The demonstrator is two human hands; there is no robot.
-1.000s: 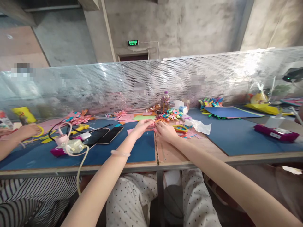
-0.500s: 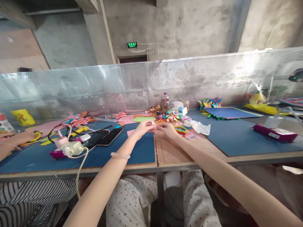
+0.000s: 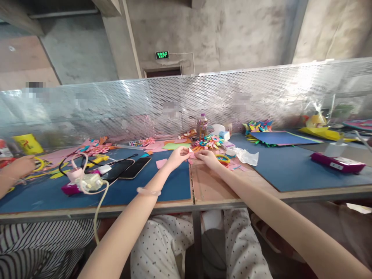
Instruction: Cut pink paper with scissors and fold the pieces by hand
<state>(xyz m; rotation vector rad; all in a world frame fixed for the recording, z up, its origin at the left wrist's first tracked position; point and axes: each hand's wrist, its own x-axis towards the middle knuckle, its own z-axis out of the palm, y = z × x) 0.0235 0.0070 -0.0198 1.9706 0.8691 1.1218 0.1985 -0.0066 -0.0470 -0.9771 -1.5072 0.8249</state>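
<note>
Between my two hands is a small piece of pink paper [image 3: 192, 154], held up over the table. My left hand [image 3: 179, 157] pinches its left side, and a pale bangle circles that wrist. The fingers of my right hand [image 3: 207, 157] are closed on the paper's right side. Yellow-handled scissors [image 3: 222, 159] lie just right of my right hand, among pink scraps. A loose pink paper square [image 3: 161, 164] rests on the blue mat left of my left hand. Behind my hands sits a multicoloured paper flower [image 3: 214, 142].
A black phone [image 3: 135, 168] and a power strip [image 3: 71, 189] with cables lie to the left. A drink bottle [image 3: 202, 126] stands before the perforated metal screen [image 3: 162, 104]. Crumpled white tissue [image 3: 247, 156] lies right. At far left, a co-worker's hand [image 3: 21, 168] holds yellow-handled scissors.
My hands have drawn slightly apart, showing more of the pink paper between them. The pink square on the mat is more exposed. At far left, the co-worker's hand has shifted left.
</note>
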